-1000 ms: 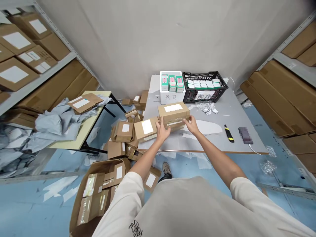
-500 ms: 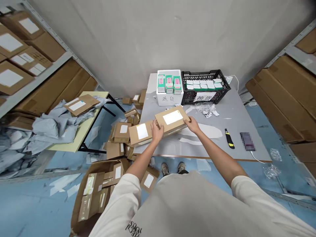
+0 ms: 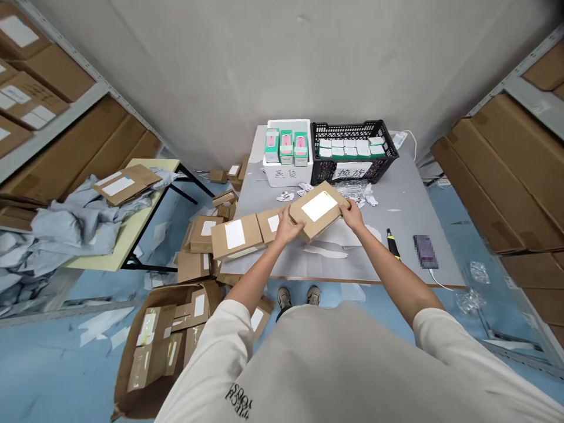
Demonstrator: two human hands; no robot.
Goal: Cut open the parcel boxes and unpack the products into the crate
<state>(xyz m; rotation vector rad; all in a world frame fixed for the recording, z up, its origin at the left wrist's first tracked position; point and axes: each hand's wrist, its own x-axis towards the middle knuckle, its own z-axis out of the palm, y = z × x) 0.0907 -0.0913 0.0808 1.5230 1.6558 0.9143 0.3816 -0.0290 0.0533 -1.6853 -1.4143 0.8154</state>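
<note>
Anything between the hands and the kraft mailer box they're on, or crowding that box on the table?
Nothing visible separates them: the left hand and right hand touch the kraft mailer box directly. Only another mailer box sits against its left end.

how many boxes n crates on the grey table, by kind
kraft mailer boxes: 3
teal and pink boxes: 3
white foam box: 1
black plastic crate: 1
total: 8
</note>
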